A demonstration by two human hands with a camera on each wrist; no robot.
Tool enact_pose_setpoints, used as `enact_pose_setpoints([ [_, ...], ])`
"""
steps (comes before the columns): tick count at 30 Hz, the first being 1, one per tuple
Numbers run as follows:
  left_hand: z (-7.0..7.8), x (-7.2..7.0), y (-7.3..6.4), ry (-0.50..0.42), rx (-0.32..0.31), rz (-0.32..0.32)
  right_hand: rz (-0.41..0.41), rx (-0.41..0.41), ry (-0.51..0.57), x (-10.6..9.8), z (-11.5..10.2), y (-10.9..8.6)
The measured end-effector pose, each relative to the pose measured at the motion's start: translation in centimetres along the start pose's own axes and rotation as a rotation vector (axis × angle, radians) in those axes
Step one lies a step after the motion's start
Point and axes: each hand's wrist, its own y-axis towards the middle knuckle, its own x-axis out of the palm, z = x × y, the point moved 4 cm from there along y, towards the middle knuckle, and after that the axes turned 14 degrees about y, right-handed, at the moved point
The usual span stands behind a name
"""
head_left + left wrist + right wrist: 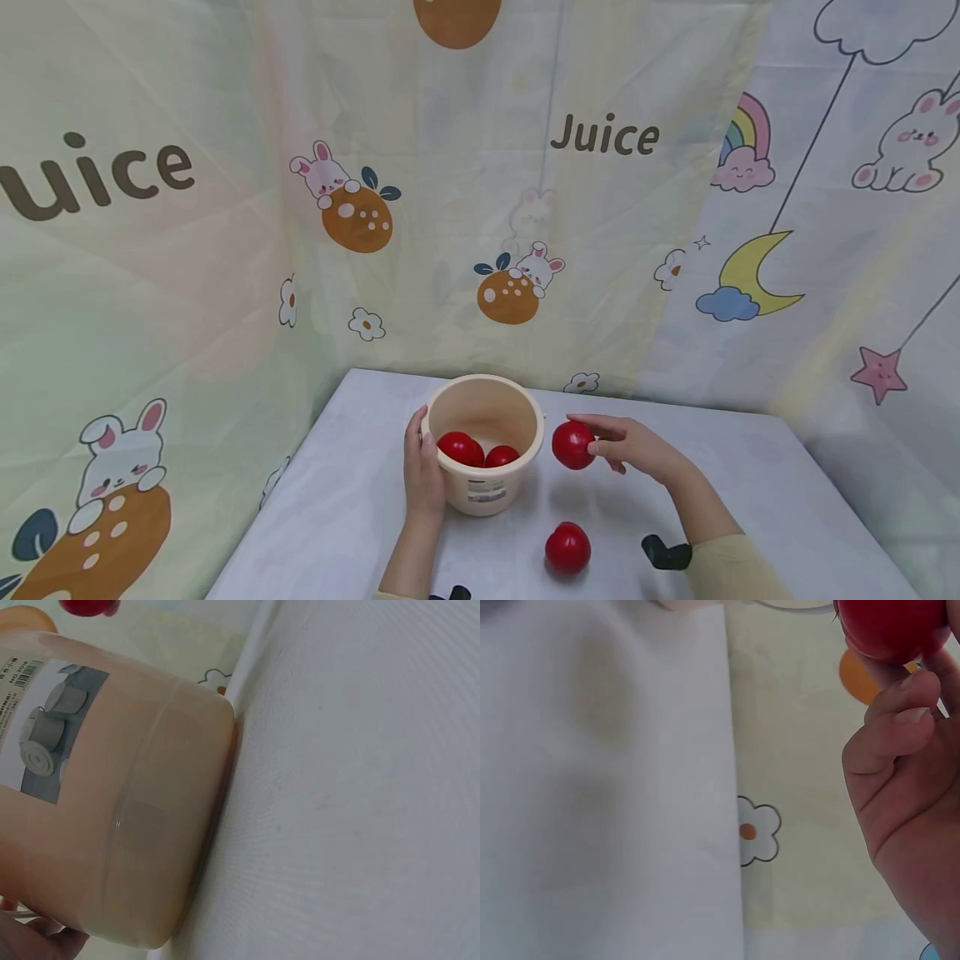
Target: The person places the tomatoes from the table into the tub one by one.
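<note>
A cream plastic bucket (483,492) stands on the table, with two round, glossy red fruits (461,448) inside it. My left hand (423,475) holds the bucket's left side, thumb near the rim; in the left wrist view the bucket wall (150,802) fills much of the frame and only some fingers (45,937) show. To the right of the bucket, my right hand (626,446) pinches another red fruit (573,445) above the table, at about rim height. In the right wrist view that fruit (894,626) is at the fingertips, other fingers curled. One more red fruit (567,548) lies in front.
The table (750,483) has a white cover, and its back edge meets a printed curtain (420,333). More printed cloth hangs at the left and right. Black wrist straps or mounts (666,552) sit near both sleeves.
</note>
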Motion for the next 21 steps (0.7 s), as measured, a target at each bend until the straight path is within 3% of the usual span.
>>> enact_pose_setpoints([
  [6,-0.1,0.0,0.0,0.022,0.007,0.005,0.017,-0.027,-0.043,-0.9,-2.1,0.2],
  [12,-0.3,0.0,0.2,0.029,0.021,0.017,-0.020,-0.095,-0.027,-1.2,-4.3,0.6],
  [21,-0.3,0.0,0.1,0.023,0.006,0.010,-0.009,-0.080,-0.033,-1.7,-6.1,1.5],
])
